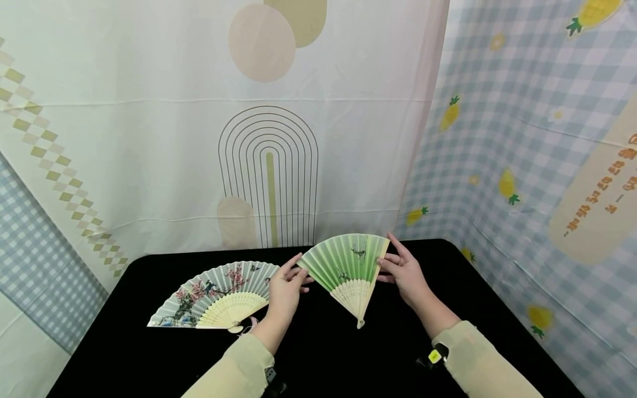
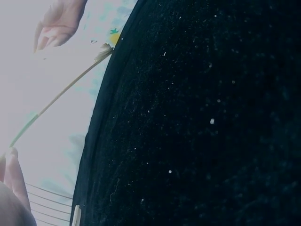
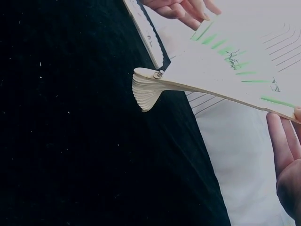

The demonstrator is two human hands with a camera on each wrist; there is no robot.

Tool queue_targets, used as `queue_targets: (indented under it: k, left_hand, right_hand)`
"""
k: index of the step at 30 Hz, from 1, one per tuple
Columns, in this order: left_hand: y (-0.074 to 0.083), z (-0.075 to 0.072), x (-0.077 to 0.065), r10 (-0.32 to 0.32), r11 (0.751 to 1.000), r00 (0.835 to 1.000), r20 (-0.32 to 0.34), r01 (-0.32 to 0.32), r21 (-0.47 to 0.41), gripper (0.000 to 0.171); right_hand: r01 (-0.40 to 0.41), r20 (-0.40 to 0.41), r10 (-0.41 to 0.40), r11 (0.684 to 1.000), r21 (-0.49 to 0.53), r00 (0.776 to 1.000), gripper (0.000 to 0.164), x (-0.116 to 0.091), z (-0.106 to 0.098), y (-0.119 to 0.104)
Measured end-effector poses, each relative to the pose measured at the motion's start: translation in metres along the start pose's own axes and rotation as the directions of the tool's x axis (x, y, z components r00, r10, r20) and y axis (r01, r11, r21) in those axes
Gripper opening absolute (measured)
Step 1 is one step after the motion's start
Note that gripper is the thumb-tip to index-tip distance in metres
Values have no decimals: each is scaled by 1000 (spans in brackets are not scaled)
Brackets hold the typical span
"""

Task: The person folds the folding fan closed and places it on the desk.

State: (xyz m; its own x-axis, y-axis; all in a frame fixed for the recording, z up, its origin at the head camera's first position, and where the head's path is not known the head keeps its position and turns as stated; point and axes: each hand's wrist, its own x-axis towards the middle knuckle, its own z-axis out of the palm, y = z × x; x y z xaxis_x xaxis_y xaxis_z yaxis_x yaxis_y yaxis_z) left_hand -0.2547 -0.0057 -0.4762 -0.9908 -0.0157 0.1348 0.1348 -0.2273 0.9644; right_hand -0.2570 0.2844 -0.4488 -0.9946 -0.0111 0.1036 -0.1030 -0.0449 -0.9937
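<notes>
A green folding fan (image 1: 348, 260), partly spread and with dark sketched figures on its leaf, is held up over the black table between both hands. My left hand (image 1: 286, 290) pinches its left outer edge near the top. On the other side my right hand (image 1: 405, 271) grips the right guard stick between thumb and fingers. The pale ribs run down to the pivot (image 3: 159, 74), which points toward me. Left of it lies a second folding fan (image 1: 219, 296), spread wide, grey-white with pink blossoms; my left hand overlaps its right end in the head view.
The black table (image 1: 149, 365) reaches back to a white patterned curtain (image 1: 164, 166). A blue checked cloth with pineapples (image 1: 497, 138) hangs along the right side. A pink tassel (image 1: 254, 323) lies by the blossom fan's pivot.
</notes>
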Motion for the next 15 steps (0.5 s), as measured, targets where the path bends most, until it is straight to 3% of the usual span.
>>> queue_targets:
  k: [5,15]
  left_hand:
    - [-9,-2,4,-9,1000,1000,20,9,21,47]
    - [-8,-2,7,-24,999,999,46,22,27,48]
  right_hand:
    - [-13,32,12,999,32,999,80,-1,-1,0]
    - [-41,96,37,998,41,995,76,-2,-1,-3]
